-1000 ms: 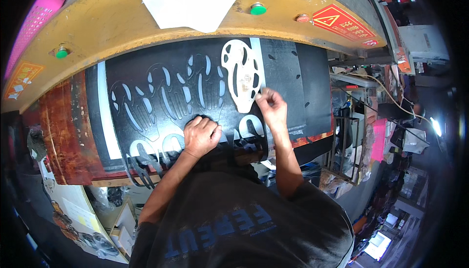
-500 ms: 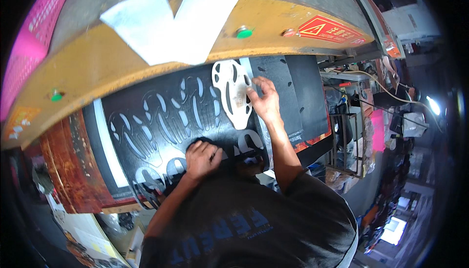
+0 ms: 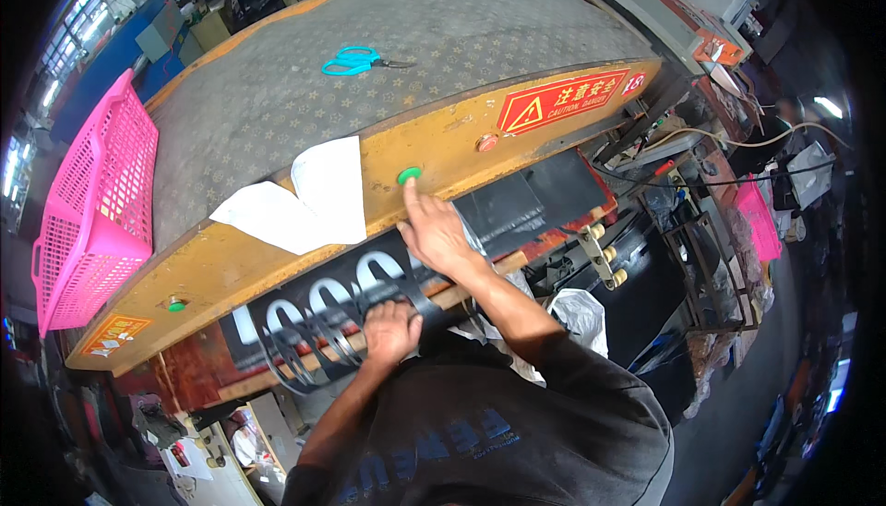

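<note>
My right hand [image 3: 436,238] reaches up to the front of a yellow press beam [image 3: 305,166], its index finger stretched onto a green button [image 3: 409,175]. Nothing is held in that hand. My left hand [image 3: 391,331] lies, fingers apart, on the near edge of a black sheet [image 3: 424,301] with large rounded cutouts. Strips of this sheet hang in loops over the table's front edge. The beam covers the far part of the sheet.
Two white paper pieces [image 3: 328,194] hang on the beam, left of the button. On its patterned top lie teal-handled scissors [image 3: 355,61], with a pink basket [image 3: 101,201] at the left. Another green button [image 3: 176,305] sits at the beam's left end. A metal rack [image 3: 706,266] stands right.
My right hand has left the white die-like plate and moved onto the green button. The beam now covers where the plate lay. My left hand stays on the sheet; the view has shifted.
</note>
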The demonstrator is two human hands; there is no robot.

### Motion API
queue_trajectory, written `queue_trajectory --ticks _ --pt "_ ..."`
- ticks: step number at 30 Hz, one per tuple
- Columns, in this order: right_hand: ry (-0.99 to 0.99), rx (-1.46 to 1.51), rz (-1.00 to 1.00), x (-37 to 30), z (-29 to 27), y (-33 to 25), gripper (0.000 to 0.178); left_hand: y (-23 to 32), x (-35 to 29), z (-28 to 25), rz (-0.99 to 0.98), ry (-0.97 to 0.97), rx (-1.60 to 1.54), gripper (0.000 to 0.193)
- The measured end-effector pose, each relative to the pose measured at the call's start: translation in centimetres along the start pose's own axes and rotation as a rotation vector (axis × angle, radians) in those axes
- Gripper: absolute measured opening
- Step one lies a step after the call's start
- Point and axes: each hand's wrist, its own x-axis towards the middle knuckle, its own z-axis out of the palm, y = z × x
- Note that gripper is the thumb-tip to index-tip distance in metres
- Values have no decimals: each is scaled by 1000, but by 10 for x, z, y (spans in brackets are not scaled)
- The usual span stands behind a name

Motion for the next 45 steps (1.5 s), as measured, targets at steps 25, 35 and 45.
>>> queue_trajectory --ticks 25,35,45 --pt "-241 103 529 -156 -25 71 46 46 -17 -2 -236 37 -62 34" --pt "-325 -135 405 -105 11 -5 91 79 -15 -4 -112 199 -380 18" --pt "-415 819 845 -105 -111 42 68 116 -89 26 -100 167 -274 20"
